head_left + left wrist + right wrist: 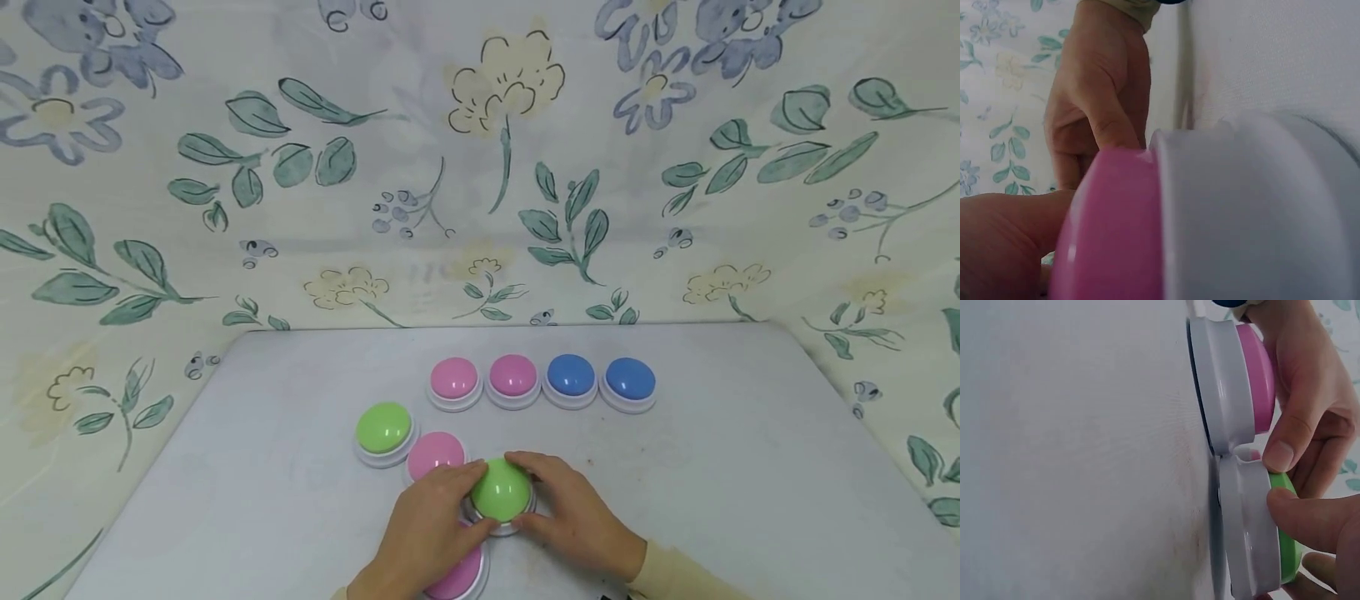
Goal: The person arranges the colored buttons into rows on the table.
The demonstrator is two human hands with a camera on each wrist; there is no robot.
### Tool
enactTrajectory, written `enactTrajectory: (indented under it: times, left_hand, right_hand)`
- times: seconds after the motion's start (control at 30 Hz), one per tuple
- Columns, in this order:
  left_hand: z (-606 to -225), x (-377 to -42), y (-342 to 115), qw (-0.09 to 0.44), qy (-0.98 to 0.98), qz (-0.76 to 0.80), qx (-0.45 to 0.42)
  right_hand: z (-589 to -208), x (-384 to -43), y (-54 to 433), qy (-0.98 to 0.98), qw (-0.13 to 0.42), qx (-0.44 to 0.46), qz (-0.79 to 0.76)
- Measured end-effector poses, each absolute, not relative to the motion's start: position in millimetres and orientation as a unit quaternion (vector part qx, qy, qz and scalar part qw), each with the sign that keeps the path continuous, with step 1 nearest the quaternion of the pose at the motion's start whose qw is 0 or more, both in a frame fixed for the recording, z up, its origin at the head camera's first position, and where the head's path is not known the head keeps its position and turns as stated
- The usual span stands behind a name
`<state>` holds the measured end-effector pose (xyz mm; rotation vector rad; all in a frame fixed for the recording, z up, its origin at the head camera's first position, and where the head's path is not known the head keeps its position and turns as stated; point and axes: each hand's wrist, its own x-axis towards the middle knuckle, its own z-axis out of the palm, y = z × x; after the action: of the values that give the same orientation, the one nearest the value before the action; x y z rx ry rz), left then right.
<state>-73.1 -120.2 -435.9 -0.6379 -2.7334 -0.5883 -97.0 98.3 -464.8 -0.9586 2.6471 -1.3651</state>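
Together, left hand (429, 527) and right hand (581, 510) hold a green button (501, 490).
Only the right wrist view shows its base (1249, 531) side-on.

Held dome-up, a glossy green-domed button (501, 490) with a round white base (1249, 531) stands just beside a pink button (437, 450), at its four o'clock.

The left hand (427, 523) and right hand (576, 517) face each other, each gripping between fingers (461, 477) curved on the far side and a thumb (537, 525) nearer the body, their wrists (621, 557) set wider apart than the fingertips.
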Motion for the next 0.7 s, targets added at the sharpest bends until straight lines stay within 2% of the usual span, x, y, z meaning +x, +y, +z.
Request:
enactTrajectory:
  times: [0.17, 0.47, 0.7]
  left_hand:
    - [-434, -75, -116, 0.131, -0.943, -0.21, -0.221]
    - [-434, -78, -102, 0.166, -0.923, -0.241, -0.249]
    - [-427, -77, -82, 0.103, -0.923, -0.278, -0.243]
  right_hand:
    - [-462, -93, 104, 0.848, -0.017, -0.311, -0.429]
    - [-457, -89, 120, 0.855, -0.034, -0.304, -0.419]
    - [-455, -90, 134, 0.859, -0.04, -0.286, -0.423]
